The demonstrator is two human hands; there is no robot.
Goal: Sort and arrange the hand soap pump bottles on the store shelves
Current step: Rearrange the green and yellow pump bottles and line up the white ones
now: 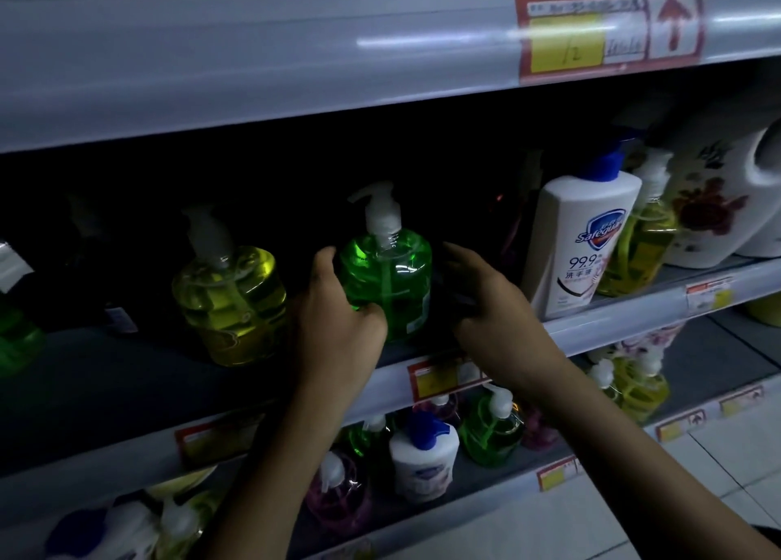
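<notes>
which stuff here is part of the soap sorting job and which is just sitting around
Part of the job:
- green pump bottle, held by the left hand
- right hand, on something dark beside it
- yellow pump bottle
- white Safeguard pump bottle
- pump bottles on the lower shelf

Just there:
- floral jug
- price tag
- floor tiles

Open shelf floor [105, 361] left of yellow bottle [230, 301]; white bottle [579, 238] crowds the right.
</notes>
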